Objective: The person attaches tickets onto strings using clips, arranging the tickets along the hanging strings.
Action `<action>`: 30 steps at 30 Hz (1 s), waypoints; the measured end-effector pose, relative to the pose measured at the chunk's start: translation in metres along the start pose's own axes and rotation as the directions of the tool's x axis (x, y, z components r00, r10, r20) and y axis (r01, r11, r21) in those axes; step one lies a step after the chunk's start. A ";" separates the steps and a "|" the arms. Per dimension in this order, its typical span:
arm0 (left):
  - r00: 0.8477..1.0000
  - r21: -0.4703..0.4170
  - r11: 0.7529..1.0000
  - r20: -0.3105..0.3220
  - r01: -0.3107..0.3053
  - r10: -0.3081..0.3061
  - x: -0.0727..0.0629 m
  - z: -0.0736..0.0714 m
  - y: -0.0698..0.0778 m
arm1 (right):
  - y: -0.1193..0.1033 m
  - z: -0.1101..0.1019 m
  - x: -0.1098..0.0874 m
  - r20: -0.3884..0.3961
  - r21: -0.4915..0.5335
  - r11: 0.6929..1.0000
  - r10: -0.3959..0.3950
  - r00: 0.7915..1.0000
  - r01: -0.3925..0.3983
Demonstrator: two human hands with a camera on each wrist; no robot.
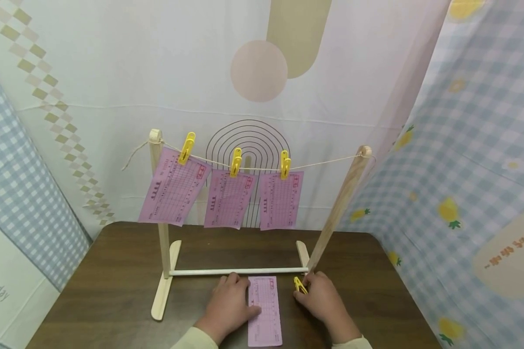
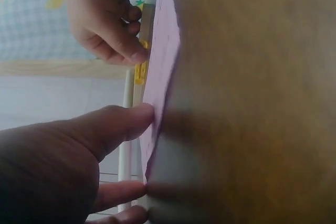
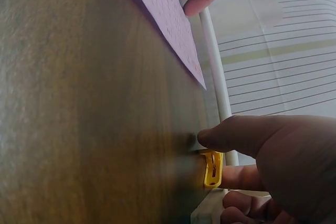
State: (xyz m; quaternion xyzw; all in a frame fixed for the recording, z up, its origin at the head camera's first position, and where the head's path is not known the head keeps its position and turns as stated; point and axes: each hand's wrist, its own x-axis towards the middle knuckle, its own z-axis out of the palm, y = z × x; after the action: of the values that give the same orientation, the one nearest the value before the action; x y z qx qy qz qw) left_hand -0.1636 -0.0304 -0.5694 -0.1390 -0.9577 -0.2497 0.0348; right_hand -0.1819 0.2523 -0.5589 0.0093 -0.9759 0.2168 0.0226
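Note:
A pink printed slip (image 1: 265,315) lies on the table. My left hand (image 1: 229,303) is at its left side, with the thumb (image 2: 137,118) touching the slip and the other fingers extended near its far end. My right hand (image 1: 325,295) is at a yellow clothespin (image 1: 300,285) by the right foot of a wooden rack. In the right wrist view, the index finger reaches the side of the clothespin (image 3: 212,169), while the thumb (image 3: 218,136) stands a little apart from it. Whether the clothespin touches the table is unclear.
The wooden rack (image 1: 338,208) carries a string (image 1: 327,162) between two posts. Three pink slips (image 1: 281,201) hang from it on yellow clothespins (image 1: 236,163). A white crossbar (image 1: 240,272) runs low behind the hands. Patterned cloths (image 1: 135,72) surround the brown table (image 1: 122,271).

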 end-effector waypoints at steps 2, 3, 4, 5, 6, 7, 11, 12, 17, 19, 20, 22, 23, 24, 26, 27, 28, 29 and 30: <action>1.000 0.007 1.000 0.007 -0.019 0.018 0.000 -0.003 -0.001 | -0.001 0.000 0.000 -0.003 0.001 1.000 -0.004 1.000 0.004; 1.000 0.009 1.000 0.011 -0.027 0.027 0.000 -0.005 -0.001 | -0.001 -0.001 0.000 -0.004 0.005 1.000 -0.007 1.000 0.007; 0.999 0.007 0.999 0.015 -0.034 0.034 0.000 -0.006 -0.002 | -0.002 -0.001 0.000 -0.007 0.004 1.000 -0.008 1.000 0.008; 0.999 0.006 0.999 0.017 -0.042 0.041 0.001 -0.008 -0.002 | -0.002 -0.001 0.000 -0.009 0.006 1.000 -0.010 1.000 0.010; 0.999 0.000 0.999 0.021 -0.046 0.046 0.001 -0.008 -0.002 | -0.001 -0.001 -0.001 -0.009 0.006 1.000 -0.012 1.000 0.012; 0.999 -0.004 0.999 0.025 -0.047 0.047 0.001 -0.009 -0.003 | -0.001 -0.001 -0.001 -0.010 0.006 1.000 -0.013 1.000 0.013; 0.997 -0.017 0.997 0.040 -0.069 0.070 0.001 -0.010 -0.003 | 0.000 0.000 -0.001 -0.007 0.002 1.000 -0.018 1.000 0.018; 0.996 -0.022 0.997 0.042 -0.078 0.079 0.001 -0.011 -0.003 | 0.000 0.000 -0.001 -0.004 0.000 1.000 -0.018 1.000 0.018; 0.993 -0.078 0.991 0.053 -0.105 0.109 0.001 -0.011 -0.004 | 0.000 -0.001 -0.002 0.017 0.008 1.000 -0.029 0.999 0.029; 0.992 -0.114 0.988 0.060 -0.102 0.109 0.001 -0.011 -0.004 | -0.001 -0.002 -0.002 0.022 0.010 0.999 -0.032 0.999 0.032; 0.992 -0.131 0.986 0.061 -0.100 0.109 0.001 -0.011 -0.004 | -0.001 -0.002 -0.003 0.023 0.011 0.999 -0.032 0.999 0.032; 0.992 -0.172 0.980 0.068 -0.095 0.108 0.001 -0.010 -0.005 | 0.000 -0.002 -0.003 0.024 0.010 1.000 -0.028 0.999 0.028; 0.992 -0.191 0.977 0.066 -0.095 0.110 0.001 -0.010 -0.006 | 0.000 -0.002 -0.003 0.023 0.010 1.000 -0.025 0.999 0.025; 0.992 -0.210 0.973 0.064 -0.095 0.111 0.001 -0.010 -0.006 | 0.000 -0.002 -0.003 0.022 0.008 1.000 -0.022 1.000 0.022; 0.992 -0.248 0.965 0.064 -0.090 0.109 0.001 -0.009 -0.007 | 0.000 -0.002 -0.003 0.018 0.007 1.000 -0.022 1.000 0.022; 0.992 -0.267 0.960 0.064 -0.086 0.106 0.001 -0.009 -0.008 | 0.000 -0.002 -0.004 0.016 0.007 1.000 -0.022 1.000 0.022; 0.992 -0.285 0.955 0.060 -0.085 0.107 0.000 -0.009 -0.009 | 0.000 -0.003 -0.004 0.013 0.006 1.000 -0.023 1.000 0.023; 0.993 -0.299 0.950 0.056 -0.085 0.106 0.000 -0.009 -0.009 | -0.001 -0.003 -0.004 0.012 0.006 1.000 -0.023 1.000 0.023; 0.993 -0.315 0.946 0.057 -0.082 0.105 0.000 -0.009 -0.010 | -0.001 -0.004 -0.004 0.010 0.006 1.000 -0.025 1.000 0.025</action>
State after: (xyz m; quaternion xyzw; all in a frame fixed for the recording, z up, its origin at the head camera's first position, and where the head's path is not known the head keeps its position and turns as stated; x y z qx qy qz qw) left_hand -0.1664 -0.0429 -0.5664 -0.1973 -0.8991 -0.3907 -0.0108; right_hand -0.1777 0.2530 -0.5551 0.0225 -0.9752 0.2193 0.0203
